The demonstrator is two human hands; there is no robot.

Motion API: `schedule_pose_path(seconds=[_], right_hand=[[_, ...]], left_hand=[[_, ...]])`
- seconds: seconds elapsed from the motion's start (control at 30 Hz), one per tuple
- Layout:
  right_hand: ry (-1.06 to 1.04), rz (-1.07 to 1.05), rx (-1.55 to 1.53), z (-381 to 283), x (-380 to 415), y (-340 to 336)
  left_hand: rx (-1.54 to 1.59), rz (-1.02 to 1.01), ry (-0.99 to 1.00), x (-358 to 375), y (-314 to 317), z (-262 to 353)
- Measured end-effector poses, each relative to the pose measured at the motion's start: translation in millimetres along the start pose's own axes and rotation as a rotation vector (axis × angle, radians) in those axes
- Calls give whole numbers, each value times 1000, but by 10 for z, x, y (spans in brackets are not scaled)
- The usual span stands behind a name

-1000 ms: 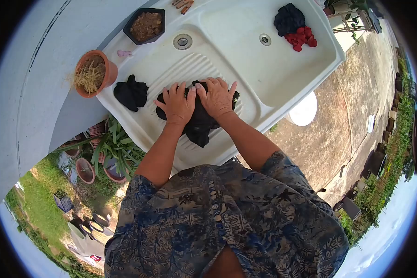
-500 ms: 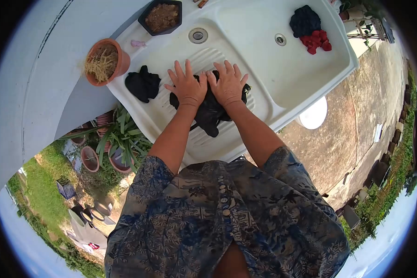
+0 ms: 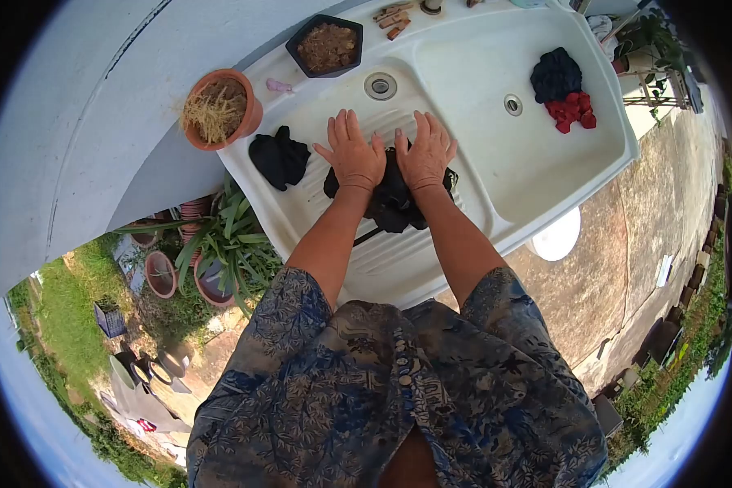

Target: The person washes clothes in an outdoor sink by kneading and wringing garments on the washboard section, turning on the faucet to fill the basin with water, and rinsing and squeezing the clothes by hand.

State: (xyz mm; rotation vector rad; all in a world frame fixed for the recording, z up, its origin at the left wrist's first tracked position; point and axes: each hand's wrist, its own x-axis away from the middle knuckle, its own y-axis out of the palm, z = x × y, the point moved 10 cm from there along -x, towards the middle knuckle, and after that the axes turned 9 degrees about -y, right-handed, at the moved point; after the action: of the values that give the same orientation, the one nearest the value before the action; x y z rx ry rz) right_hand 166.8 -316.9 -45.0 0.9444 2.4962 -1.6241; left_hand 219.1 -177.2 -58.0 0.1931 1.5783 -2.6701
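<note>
A wet-looking black garment [image 3: 393, 199] lies bunched on the ridged washboard part of a white sink [image 3: 455, 69]. My left hand [image 3: 355, 154] rests on its left side, palm down, with fingers stretched forward and apart. On the right side of the same garment, my right hand [image 3: 424, 154] presses down with its fingers also extended. Both thumbs point inward, close to each other, and the cloth under the palms is hidden. A second black cloth [image 3: 278, 159] sits crumpled to the left of my left hand.
In the right basin lie a dark cloth [image 3: 556, 75] and a red cloth [image 3: 572, 111], near a drain [image 3: 513, 105]. Along the sink's far edge stand a terracotta pot [image 3: 248, 122] and a black hexagonal pot [image 3: 298, 57], with several clothespins [image 3: 394, 18] nearby. Leafy plants [image 3: 232, 236] grow below left.
Both hands have slid forward over the ridges, away from my body. The near end of the black garment has gone forward with them and looks more bunched. The camera view has shifted slightly.
</note>
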Motion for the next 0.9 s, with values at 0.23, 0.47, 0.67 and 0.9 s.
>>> schedule_pose_path(seconds=[0.23,0.47,0.67,0.9], right_hand=[[-375,-285,-301,-333,1489,-744],[-117,-110,-141,-95,23,117],[-199,-470,-190,-250,853,-375],[-165,-463,-180,-36,406,280]], left_hand=[[214,-214,311,1252,-678,-118],[107,1,25,-150,40,-96],[97,-376,101,835,-285,-126],[87,-219,139,351,158,-172]])
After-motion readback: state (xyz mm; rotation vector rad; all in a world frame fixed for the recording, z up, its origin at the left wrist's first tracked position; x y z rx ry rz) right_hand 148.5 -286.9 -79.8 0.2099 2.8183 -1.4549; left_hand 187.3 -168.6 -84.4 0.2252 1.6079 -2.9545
